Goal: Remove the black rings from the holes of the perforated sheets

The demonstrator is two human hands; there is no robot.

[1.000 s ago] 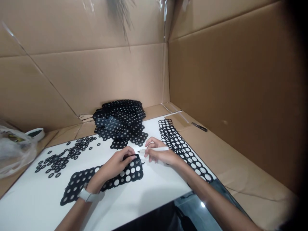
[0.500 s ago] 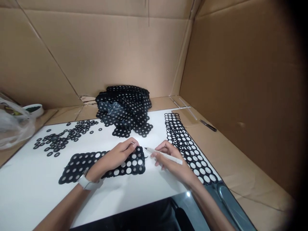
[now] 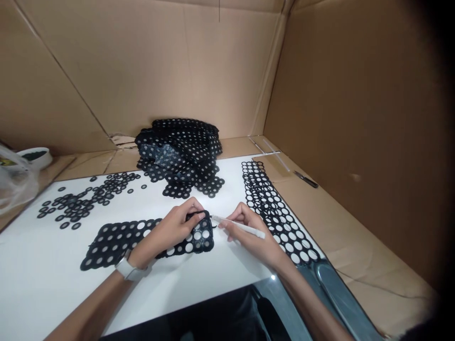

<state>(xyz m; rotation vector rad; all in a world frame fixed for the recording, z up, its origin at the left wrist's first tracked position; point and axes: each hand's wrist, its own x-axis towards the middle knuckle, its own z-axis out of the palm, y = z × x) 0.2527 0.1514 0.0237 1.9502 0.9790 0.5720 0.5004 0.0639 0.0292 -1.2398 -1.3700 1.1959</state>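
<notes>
A black sheet of joined rings [image 3: 111, 241] lies on the white board, some of its holes showing bright white and others grey. My left hand [image 3: 179, 225], with a white watch on the wrist, rests across the sheet and pinches its far right corner between thumb and fingers. My right hand [image 3: 245, 227] grips a slim white pen-like tool [image 3: 245, 228]. The tool's tip meets the sheet's far right corner, close to my left fingertips; whether it touches I cannot tell. Just below the tip, a short dark strand sticks out from the sheet's right edge.
Loose black rings [image 3: 85, 199] lie scattered at the left. A heap of black dotted sheet [image 3: 181, 151] stands at the back. Along the right edge lies a white-holed ring strip [image 3: 277, 213]; beyond it rests a dark-handled tool [image 3: 306, 180]. A glossy black panel [image 3: 199, 317] is in front.
The tool's tip has moved left to the sheet's corner. My left fingers have lifted that corner slightly. The whole view has shifted a little.
</notes>
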